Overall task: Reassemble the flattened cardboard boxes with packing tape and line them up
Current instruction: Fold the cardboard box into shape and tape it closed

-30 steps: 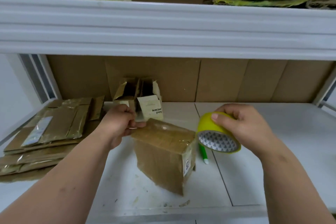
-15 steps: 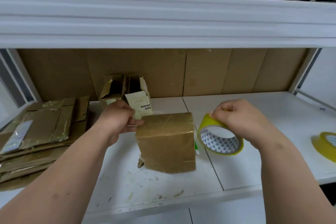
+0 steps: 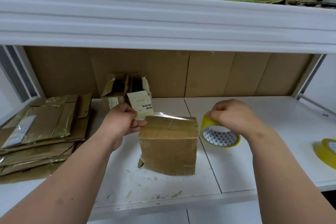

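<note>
- On the white shelf, front and centre, stands a brown box, upright and squared up, right between the two hands.
- Left hand is at the box's top left corner, fingers curled and pinching the free end of a clear tape strip that glints across the top.
- Right hand is clenched round the yellow roll, which sits just right of the box, and the strip runs over the lid toward it.
- My read: this box is mid-seal. The strip looks stretched over the top seam but not yet pressed flat or cut from the roll.
- Its lower left corner is ragged, a bit of torn card poking out, so it may want more tape there.
- Back against the wall, two small boxes stand side by side, flaps open at the top. They look built, and they touch, so a line seems begun.
- Far left, a stack of flats lies waiting, several layers deep, so I judge most of the job is still ahead.
- A second roll sits at the right edge, untouched.
- Left to do, as I see it: press the strip down, cut it, move this box to the row, then start on the flats.
</note>
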Tool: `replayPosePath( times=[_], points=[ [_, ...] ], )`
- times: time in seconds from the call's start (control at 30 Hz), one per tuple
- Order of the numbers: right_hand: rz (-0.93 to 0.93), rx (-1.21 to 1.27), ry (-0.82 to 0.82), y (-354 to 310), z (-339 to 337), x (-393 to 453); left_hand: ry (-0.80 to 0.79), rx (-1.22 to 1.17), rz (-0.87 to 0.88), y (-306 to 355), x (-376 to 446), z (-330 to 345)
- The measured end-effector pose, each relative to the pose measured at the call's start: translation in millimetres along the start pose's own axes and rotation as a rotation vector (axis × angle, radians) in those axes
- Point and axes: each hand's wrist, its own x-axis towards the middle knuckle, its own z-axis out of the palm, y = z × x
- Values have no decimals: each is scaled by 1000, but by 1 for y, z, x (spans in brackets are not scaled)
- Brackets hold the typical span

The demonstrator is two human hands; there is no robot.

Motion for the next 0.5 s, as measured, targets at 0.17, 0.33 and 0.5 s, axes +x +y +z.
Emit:
replayPosePath(
  times=[0.17, 0.33, 0.5],
  points=[
    [-32, -148, 20, -1, 8, 10, 53, -44, -10, -6, 1, 2],
    [-35, -198, 10, 6, 11, 16, 106, 10, -65, -24, 5, 7],
    [-24, -23, -54, 16, 15, 13, 73, -105, -292, -33, 4, 11]
  ],
)
